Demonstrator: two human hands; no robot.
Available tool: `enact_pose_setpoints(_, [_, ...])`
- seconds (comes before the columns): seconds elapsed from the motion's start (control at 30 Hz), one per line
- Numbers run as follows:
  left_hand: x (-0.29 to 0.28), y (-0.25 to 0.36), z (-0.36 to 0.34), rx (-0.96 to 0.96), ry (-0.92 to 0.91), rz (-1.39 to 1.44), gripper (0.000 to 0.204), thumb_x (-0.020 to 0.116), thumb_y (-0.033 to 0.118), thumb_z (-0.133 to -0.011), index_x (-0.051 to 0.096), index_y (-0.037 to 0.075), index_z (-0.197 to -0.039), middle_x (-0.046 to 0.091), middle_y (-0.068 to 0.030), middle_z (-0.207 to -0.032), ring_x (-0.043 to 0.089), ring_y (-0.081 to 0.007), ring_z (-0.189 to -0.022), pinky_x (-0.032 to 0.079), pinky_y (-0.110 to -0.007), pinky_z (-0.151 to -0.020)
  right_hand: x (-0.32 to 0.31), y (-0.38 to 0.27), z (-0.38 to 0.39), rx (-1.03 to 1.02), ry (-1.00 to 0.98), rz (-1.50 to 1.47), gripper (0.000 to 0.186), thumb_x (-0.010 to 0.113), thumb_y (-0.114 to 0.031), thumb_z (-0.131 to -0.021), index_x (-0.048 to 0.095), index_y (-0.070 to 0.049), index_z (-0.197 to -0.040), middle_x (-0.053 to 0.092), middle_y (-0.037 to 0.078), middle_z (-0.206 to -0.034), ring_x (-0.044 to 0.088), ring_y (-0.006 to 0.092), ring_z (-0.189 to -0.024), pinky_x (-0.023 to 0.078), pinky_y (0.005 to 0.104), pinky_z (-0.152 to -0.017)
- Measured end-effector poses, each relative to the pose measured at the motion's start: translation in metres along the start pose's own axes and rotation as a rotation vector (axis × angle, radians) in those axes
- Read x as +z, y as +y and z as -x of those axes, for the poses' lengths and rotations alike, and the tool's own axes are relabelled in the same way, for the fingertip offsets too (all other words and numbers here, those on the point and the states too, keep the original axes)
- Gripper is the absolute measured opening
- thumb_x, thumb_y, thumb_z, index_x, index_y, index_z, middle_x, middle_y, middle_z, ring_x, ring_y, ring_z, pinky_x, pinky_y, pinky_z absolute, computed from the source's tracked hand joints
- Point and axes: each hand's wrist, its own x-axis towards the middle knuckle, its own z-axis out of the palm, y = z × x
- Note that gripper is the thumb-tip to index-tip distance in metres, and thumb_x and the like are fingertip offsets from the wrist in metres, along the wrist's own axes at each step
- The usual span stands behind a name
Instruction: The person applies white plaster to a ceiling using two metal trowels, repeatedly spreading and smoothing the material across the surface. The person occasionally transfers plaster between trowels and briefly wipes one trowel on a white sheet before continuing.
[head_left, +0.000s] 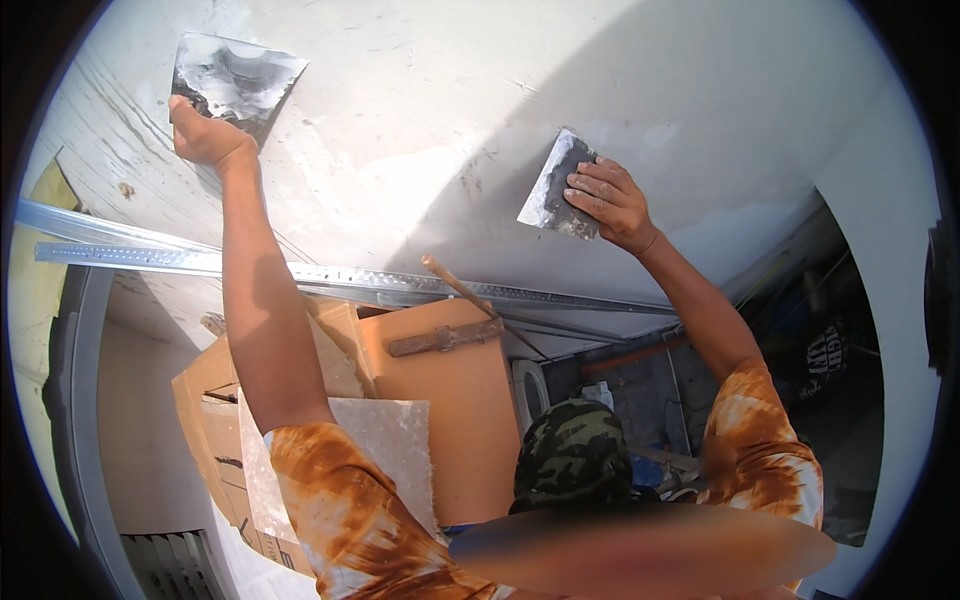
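Smoothing of the pale wall [400, 120] seemed in hand: before it, the left hand [210, 137] gripped a wide coated scraper [238, 78], the right hand [615, 205] a smaller scraper [558, 180] whose wall contact was hard to tell, and the next stroke probably called for even pressure.

Bright light makes the left of the wall [390, 90] glow white, a big slanted shadow [630, 80] greys its right, the metal strips [130, 258] shine, a blurry patch [640, 550] covers the bottom, and straight edges bend near the round black rim [25, 560].
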Motion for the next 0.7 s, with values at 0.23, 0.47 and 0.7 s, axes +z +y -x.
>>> enact_pose_setpoints(0.23, [0.0,-0.003,-0.001,0.008,0.024,-0.018,0.044,0.06,0.032,-0.093,0.067,-0.011,-0.102,0.066,-0.0113,-0.1,0.062,-0.02,-0.088,0.051,-0.031,-0.077,0.004,-0.005,0.01,-0.003,-0.092,0.093,0.031,0.065,0.003,-0.08,0.075,-0.011,-0.106,0.073,0.004,-0.112,0.066,0.0255,-0.113,0.049,0.0452,-0.105])
enact_pose_setpoints(0.47, [0.001,-0.001,0.003,-0.014,0.018,0.005,0.044,0.06,0.031,-0.092,0.067,-0.011,-0.103,0.066,-0.0114,-0.1,0.062,-0.0201,-0.088,0.051,-0.032,-0.078,-0.022,-0.022,0.007,0.224,-0.02,-0.209,0.022,0.067,0.001,-0.085,0.075,-0.007,-0.104,0.073,0.007,-0.106,0.069,0.026,-0.101,0.054,0.0386,-0.095])
enact_pose_setpoints(0.7, [-0.002,0.001,0.002,-0.019,-0.011,-0.055,0.053,0.06,0.034,-0.094,0.063,-0.014,-0.114,0.066,-0.0175,-0.111,0.063,-0.0257,-0.096,0.052,-0.036,-0.085,-0.005,-0.01,-0.01,0.919,0.929,-1.222,0.023,0.065,-0.009,-0.1,0.067,0.002,-0.12,0.069,0.005,-0.116,0.064,0.0141,-0.103,0.052,0.0304,-0.096])
